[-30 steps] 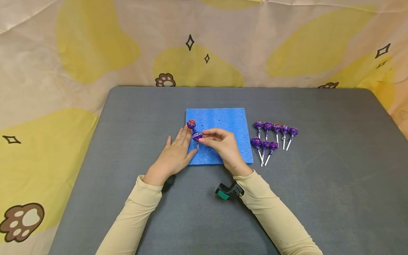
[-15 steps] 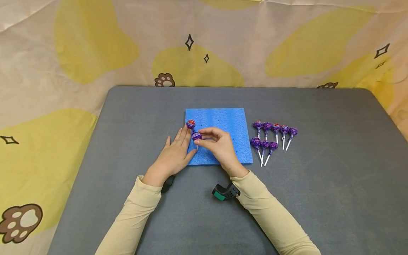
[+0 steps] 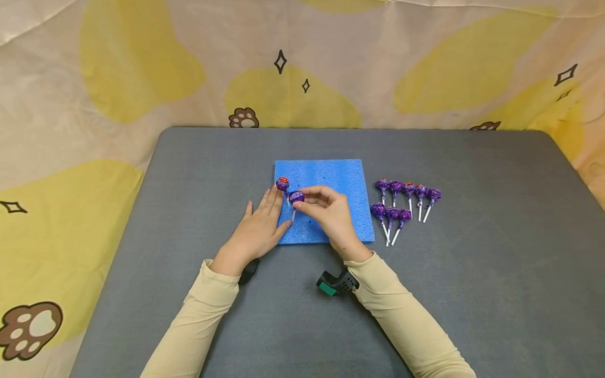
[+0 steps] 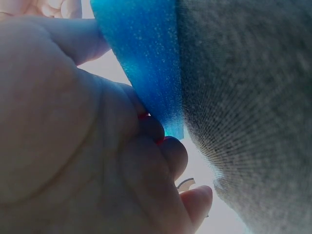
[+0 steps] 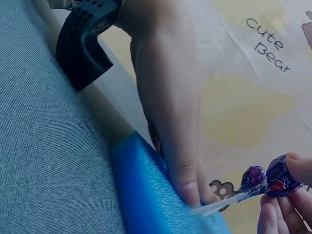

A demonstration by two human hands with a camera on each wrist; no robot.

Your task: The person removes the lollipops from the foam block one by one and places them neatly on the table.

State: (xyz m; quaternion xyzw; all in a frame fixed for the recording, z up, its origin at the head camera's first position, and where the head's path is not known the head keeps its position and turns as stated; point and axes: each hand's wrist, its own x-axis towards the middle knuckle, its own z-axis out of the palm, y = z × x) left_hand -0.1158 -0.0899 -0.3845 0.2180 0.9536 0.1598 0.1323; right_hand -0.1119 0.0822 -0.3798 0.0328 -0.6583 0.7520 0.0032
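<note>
A blue foam block (image 3: 331,178) with small dark holes lies flat on the table. My left hand (image 3: 257,231) rests along its left edge with straight fingers, the thumb on its top. Between thumb and fingertips, my right hand (image 3: 333,215) pinches the wrapped head of a purple lollipop (image 3: 296,197) above the block's left side. Its white stick points down toward the foam; whether the tip is in a hole I cannot tell. Just behind it, another lollipop (image 3: 282,183) with a red top stands upright in the block. In the right wrist view, both lollipop heads (image 5: 282,181) overlap closely.
To the block's right, several purple lollipops (image 3: 405,202) lie on the grey table (image 3: 496,252) in two rows, sticks toward me. A patterned cloth (image 3: 331,58) hangs behind the table's far edge. Each wrist wears a dark camera mount (image 3: 337,282).
My right hand first shifts slightly left, then back right and a little up with the lollipop. The left hand keeps its place on the foam block.
</note>
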